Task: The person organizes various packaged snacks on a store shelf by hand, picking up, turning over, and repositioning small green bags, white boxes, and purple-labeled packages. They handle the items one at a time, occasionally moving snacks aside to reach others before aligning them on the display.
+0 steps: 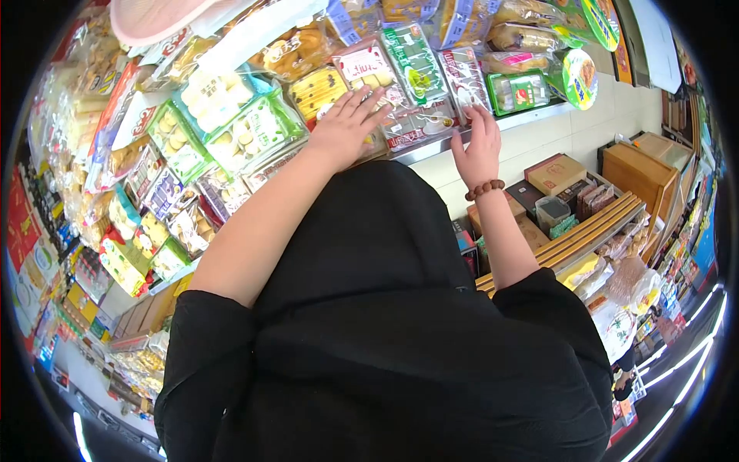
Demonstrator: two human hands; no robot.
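Observation:
My left hand lies with fingers spread over flat snack packs, its fingertips on a red-and-white pack. Beside it is a yellow pack of biscuits, partly under the hand. My right hand, with a brown bead bracelet at the wrist, is at the shelf's front edge. Its fingertips reach the near end of a dark red-and-clear pack, thumb apart from the fingers. Between the hands lie a green-and-white pack and a red-labelled clear pack. Neither hand grips a pack.
Green-and-white packs and bagged pastries crowd the display to the left. A green tray pack and a round-lidded tub sit to the right. Lower right are cardboard boxes and a wooden slatted rack.

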